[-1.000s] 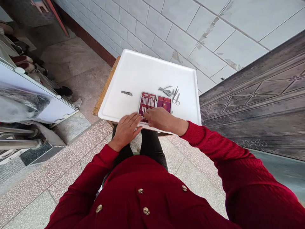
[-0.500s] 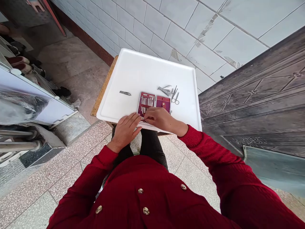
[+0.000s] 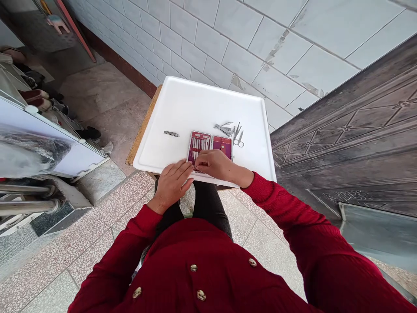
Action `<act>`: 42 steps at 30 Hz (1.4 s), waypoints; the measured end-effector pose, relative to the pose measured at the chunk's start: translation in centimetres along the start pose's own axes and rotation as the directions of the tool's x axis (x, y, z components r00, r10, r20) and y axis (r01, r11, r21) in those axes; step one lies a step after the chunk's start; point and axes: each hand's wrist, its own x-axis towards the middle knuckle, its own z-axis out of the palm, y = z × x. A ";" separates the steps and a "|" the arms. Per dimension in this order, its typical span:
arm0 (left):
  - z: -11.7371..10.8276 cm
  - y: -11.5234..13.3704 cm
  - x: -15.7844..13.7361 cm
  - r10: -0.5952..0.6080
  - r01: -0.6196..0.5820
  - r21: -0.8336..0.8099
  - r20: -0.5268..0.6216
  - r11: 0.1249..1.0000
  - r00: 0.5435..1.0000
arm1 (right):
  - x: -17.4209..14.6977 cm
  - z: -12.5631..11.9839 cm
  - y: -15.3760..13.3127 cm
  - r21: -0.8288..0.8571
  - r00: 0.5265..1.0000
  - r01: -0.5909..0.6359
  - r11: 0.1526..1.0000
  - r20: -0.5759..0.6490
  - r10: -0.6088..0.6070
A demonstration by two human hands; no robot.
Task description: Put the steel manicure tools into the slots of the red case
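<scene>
An open manicure case (image 3: 222, 141) with a dark red and purple lining lies near the front of the white tray (image 3: 182, 100). Several slim metal tools are seated in its left half. My right hand (image 3: 215, 165) is over the case's lower edge with its fingers pinched together; what they hold, if anything, is too small to make out. Flat and with fingers stretched out, my left hand (image 3: 172, 182) rests at the case's lower left corner. Nail nippers (image 3: 223, 129), small scissors (image 3: 239, 141) and thin tools lie beyond the case. A nail clipper (image 3: 171, 133) lies to its left.
The tray sits on a brown-edged table (image 3: 138, 137). Behind it runs a tiled wall (image 3: 211, 39), and a dark patterned door (image 3: 345, 126) stands at the right. On the left is a shoe rack (image 3: 65, 126) with shoes.
The camera view has shifted slightly, so the tray appears a little lower. My right hand stays pinched over the case's lower edge, and my left hand keeps its place beside it.
</scene>
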 end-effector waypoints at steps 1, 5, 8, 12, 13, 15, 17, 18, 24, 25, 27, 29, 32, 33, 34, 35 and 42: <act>0.0 0.0 0.0 0.001 -0.001 0.002 -0.003 1.000 1.000 | 0.6 -0.4 -0.3 -0.038 1.000 -0.009 0.999 0.012 0.009; 0.0 0.0 -0.1 0.021 -0.020 0.016 -0.042 1.000 0.999 | 4.8 -1.7 -1.0 -0.209 0.994 -0.102 0.973 -0.061 0.092; -0.1 0.1 -0.2 0.018 -0.017 0.020 -0.040 1.000 0.999 | 8.7 -1.7 -0.7 -0.319 0.990 -0.137 0.938 -0.079 0.118; -0.2 0.2 -0.3 0.013 -0.013 0.019 -0.024 1.000 1.000 | 12.4 -0.9 -0.1 -0.466 0.993 -0.109 0.878 -0.014 0.116; -0.1 0.2 -0.3 0.016 -0.016 0.021 -0.028 1.000 0.999 | 12.9 -0.7 0.0 -0.495 0.993 -0.097 0.863 0.008 0.116; -0.1 0.2 -0.3 0.017 -0.016 0.021 -0.030 1.000 0.999 | 13.7 -0.4 -0.1 -0.540 0.992 -0.065 0.839 0.052 0.111; 0.1 0.2 -0.3 0.012 -0.012 0.015 -0.024 1.000 1.000 | 14.1 -0.3 -0.3 -0.575 0.990 -0.032 0.818 0.092 0.103; 0.1 0.2 -0.4 0.010 -0.010 0.011 -0.020 1.000 1.000 | 14.3 -0.3 -0.5 -0.589 0.989 -0.018 0.808 0.108 0.101; 0.3 0.2 -0.4 0.013 -0.012 0.021 -0.027 1.000 1.000 | 14.6 -0.9 -1.1 -0.607 0.981 0.020 0.795 0.164 0.100; 0.3 0.2 -0.4 0.016 -0.015 0.026 -0.033 1.000 0.999 | 14.6 -1.0 -1.2 -0.605 0.980 0.020 0.796 0.169 0.104; 0.3 0.2 -0.4 0.023 -0.022 0.034 -0.046 0.999 0.999 | 14.6 -1.2 -1.4 -0.606 0.978 0.022 0.795 0.180 0.110; 0.2 0.2 -0.4 0.023 -0.021 0.037 -0.051 0.999 0.998 | 14.6 -1.3 -1.6 -0.613 0.976 0.029 0.789 0.188 0.110; 0.2 0.2 -0.4 0.007 -0.006 0.026 -0.032 1.000 0.999 | 14.9 -1.1 -1.7 -0.629 0.976 0.044 0.776 0.192 0.100; 0.2 0.2 -0.4 0.003 -0.002 0.021 -0.028 1.000 1.000 | 15.0 -0.9 -1.7 -0.634 0.976 0.048 0.772 0.192 0.098; 0.2 0.2 -0.4 0.002 -0.001 0.016 -0.027 1.000 1.000 | 15.1 -0.7 -1.7 -0.639 0.977 0.050 0.768 0.193 0.097; 0.3 0.2 -0.4 0.002 -0.001 0.013 -0.027 1.000 1.000 | 15.1 -0.5 -1.6 -0.644 0.977 0.051 0.763 0.192 0.096; 0.4 0.1 -0.5 -0.001 0.002 0.018 -0.027 1.000 1.000 | 14.9 0.5 -1.0 -0.682 0.978 0.072 0.728 0.190 0.082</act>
